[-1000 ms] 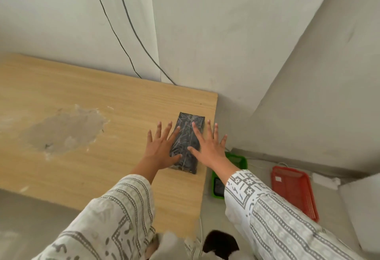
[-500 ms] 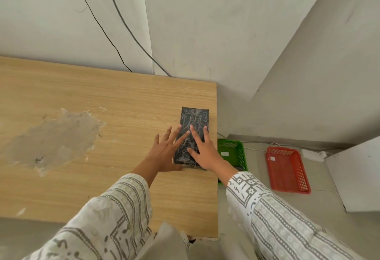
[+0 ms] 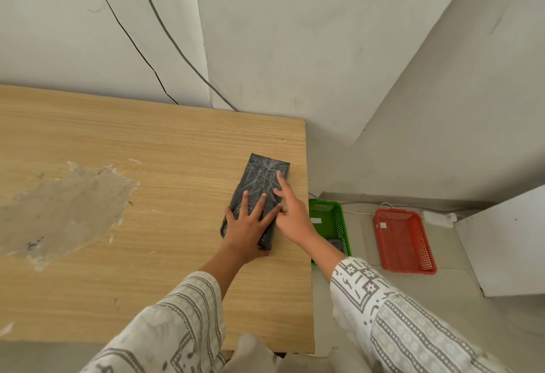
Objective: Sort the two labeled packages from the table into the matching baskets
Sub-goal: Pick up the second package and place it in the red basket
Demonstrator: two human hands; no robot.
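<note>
A black plastic-wrapped package lies flat near the right edge of the wooden table. My left hand rests flat on the package's near end with fingers spread. My right hand lies along its right side, index finger stretched out on top of the wrap. On the floor to the right stand a green basket with a dark package partly visible inside, and a red basket. Each basket carries a small white label. No label shows on the package on the table.
A rough grey patch mars the table's left part. Two cables run down the wall behind. A white power strip lies on the floor by the wall, and a white panel stands right of the red basket.
My left hand slid onto the package's near end. My right hand shifted to its right side with the index finger extended. The view moved so both baskets show more fully.
</note>
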